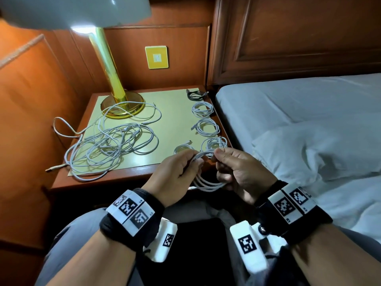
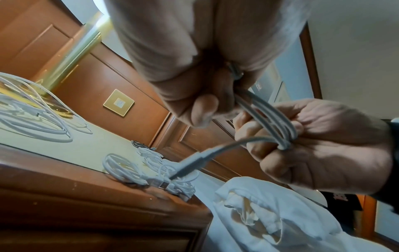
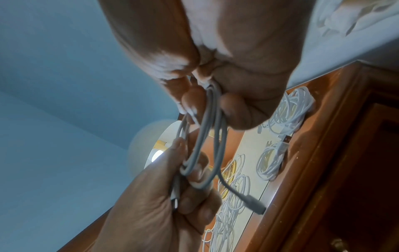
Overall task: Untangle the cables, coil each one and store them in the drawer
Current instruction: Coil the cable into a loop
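We've got a white cable coil [image 1: 208, 183] held in the air between both hands, just off the near edge of the table [image 1: 171, 112]. Left hand [image 1: 175, 178] pinches one side of the loops, right hand [image 1: 237, 172] pinches the other; one plug end [image 2: 190, 166] hangs free toward the table. The coil's long axis runs hand to hand. Finished coils [image 1: 207, 126] line the table's right edge, nearest our right hand, so set-down likely goes there. The tangled cables [image 1: 111, 145] lie left, well apart, by the lamp base [image 1: 121, 104]. The bed [image 1: 309, 112] sits right. No drawer is clearly in view.
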